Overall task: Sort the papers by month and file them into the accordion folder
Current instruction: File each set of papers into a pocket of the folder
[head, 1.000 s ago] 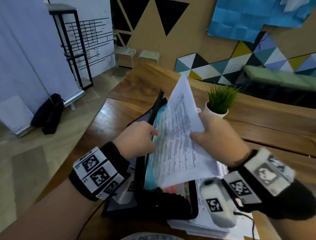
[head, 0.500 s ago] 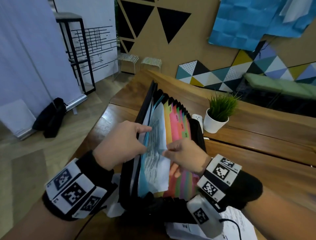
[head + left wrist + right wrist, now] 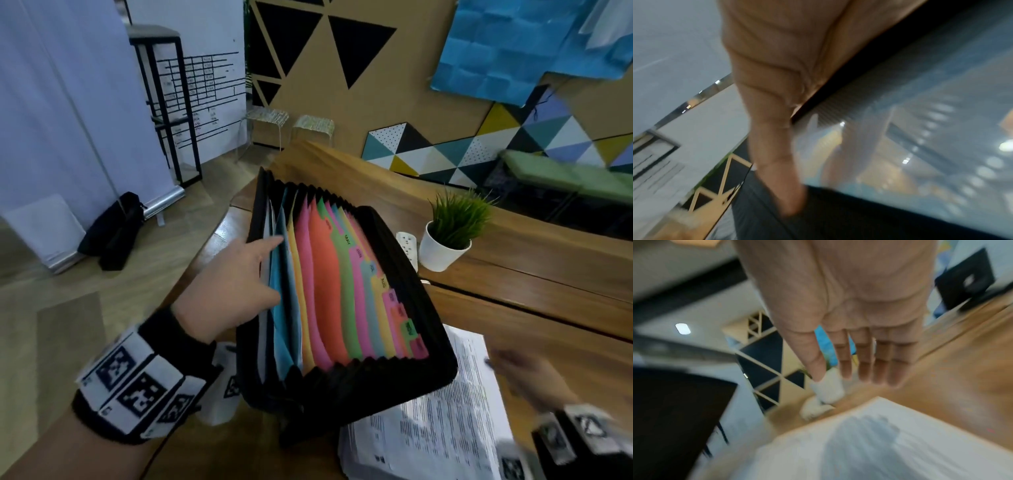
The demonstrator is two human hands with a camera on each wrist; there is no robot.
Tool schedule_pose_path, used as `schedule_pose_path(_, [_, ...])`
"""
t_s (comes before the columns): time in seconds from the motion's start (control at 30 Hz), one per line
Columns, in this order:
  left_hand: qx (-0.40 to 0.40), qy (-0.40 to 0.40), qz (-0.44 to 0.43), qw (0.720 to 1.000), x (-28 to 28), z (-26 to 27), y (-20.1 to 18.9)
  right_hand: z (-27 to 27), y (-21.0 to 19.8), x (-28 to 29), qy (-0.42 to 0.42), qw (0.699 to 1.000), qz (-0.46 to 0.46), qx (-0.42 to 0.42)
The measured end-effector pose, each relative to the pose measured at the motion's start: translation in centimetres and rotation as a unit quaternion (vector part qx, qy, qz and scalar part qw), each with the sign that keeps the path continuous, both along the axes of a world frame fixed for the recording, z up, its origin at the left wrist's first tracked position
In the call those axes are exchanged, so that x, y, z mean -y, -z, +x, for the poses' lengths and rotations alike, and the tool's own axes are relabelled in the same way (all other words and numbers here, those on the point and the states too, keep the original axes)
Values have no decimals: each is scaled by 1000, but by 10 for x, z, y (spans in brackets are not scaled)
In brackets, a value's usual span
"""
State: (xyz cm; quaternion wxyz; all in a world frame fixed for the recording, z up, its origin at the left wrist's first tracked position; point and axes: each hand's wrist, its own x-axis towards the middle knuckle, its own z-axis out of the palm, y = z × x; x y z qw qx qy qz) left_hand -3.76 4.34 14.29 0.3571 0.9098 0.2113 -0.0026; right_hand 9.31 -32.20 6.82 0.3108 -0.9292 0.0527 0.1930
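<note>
Since 0.5 s ago the right hand has left the folder. At left, the left hand (image 3: 236, 291) holds the front wall of the black accordion folder with coloured month-tabbed dividers (image 3: 346, 294), thumb outside, fingers tucked into the front pockets. That folder stands open on the brown wooden table (image 3: 534, 308). Further right, the right hand (image 3: 857, 324), blurred, hovers flat with straight fingers over the stack of white printed papers (image 3: 435, 421).
</note>
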Motion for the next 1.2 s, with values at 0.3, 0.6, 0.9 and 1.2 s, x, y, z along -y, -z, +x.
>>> schedule_pose_path(0.3, [-128, 121, 197, 964, 4, 5, -22, -44, 124, 66, 16, 974, -207, -90])
schedule_pose_path(0.6, [2, 8, 95, 995, 12, 0, -2, -49, 112, 37, 92, 975, -180, -95])
schedule_pose_path(0.9, [-15, -15, -2, 1000, -17, 9, -11, -25, 116, 79, 119, 982, -138, -57])
schedule_pose_path(1.2, [4, -38, -32, 999, -45, 19, -13, -36, 118, 83, 135, 990, -8, -48])
